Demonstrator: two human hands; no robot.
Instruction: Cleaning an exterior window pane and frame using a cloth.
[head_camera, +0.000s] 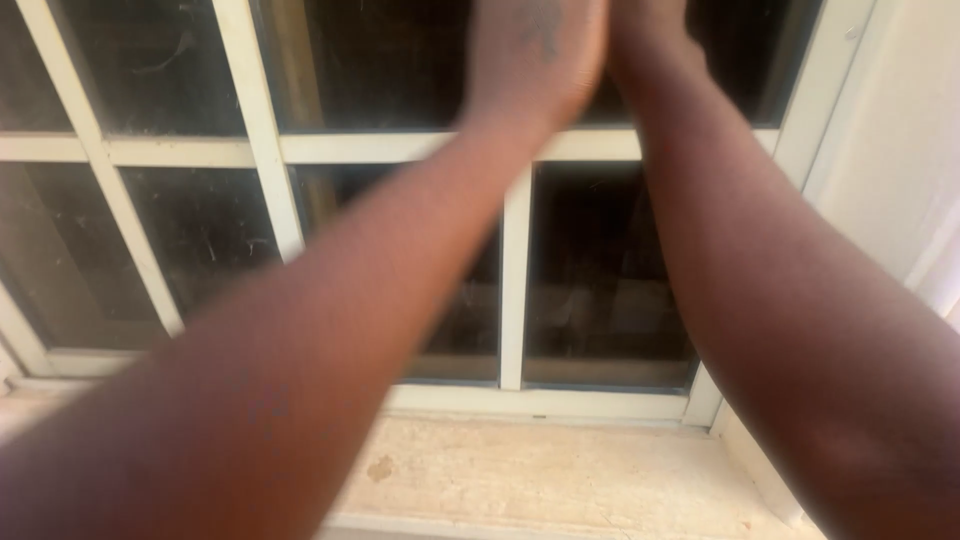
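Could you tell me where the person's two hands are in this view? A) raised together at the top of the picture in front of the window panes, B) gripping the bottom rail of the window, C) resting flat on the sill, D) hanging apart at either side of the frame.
A: the left hand and right hand meet high up before the dark glass of the window, well above the sill.

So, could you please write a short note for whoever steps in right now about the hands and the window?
Left hand: raised to the upper panes of the window, fingers cut off by the top edge; grasp cannot be told.
Right hand: raised beside it, the two touching or nearly so, mostly out of view.
Glass is dusty and streaked; the white frame is shut. Sill has a brown stain.
Done and left: cannot be judged.
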